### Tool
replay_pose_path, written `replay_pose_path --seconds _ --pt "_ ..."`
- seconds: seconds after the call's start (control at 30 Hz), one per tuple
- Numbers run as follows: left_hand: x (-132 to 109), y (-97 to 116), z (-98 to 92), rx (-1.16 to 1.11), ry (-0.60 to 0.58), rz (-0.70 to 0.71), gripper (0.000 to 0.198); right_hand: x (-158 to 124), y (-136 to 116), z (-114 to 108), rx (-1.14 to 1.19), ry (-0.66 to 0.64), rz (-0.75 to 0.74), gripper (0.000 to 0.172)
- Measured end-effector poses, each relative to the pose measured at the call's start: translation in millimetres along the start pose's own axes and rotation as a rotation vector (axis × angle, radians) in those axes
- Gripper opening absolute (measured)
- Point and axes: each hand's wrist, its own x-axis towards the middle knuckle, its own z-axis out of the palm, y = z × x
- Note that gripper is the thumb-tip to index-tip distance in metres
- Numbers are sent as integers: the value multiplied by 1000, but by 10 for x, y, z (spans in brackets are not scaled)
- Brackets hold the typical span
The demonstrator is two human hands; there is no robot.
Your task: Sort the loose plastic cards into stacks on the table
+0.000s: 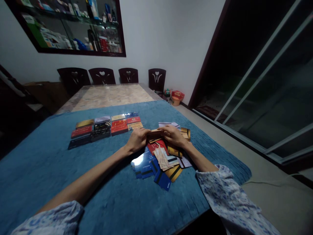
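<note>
1 card heap [163, 159], 4 chair backs [157, 86]

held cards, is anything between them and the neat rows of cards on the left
Only the left hand, at the left end of the held cards, comes between them and the neat rows. Nothing else visible stands there; the loose pile lies mostly on the near side.
</note>
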Motion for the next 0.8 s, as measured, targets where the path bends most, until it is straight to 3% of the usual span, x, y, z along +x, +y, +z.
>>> replay_pose_path --seconds 0.27,0.47,0.8 --pt "-8 -1 0 -50 37 -42 43 -9 10 54 -16 20 25 41" --pt "-21 30 7 -18 -23 -72 52 -11 -14 48 4 0 12 37" --pt "-24 88 10 45 -92 -104 55 -12 28 95 -87 -47 -35 46"
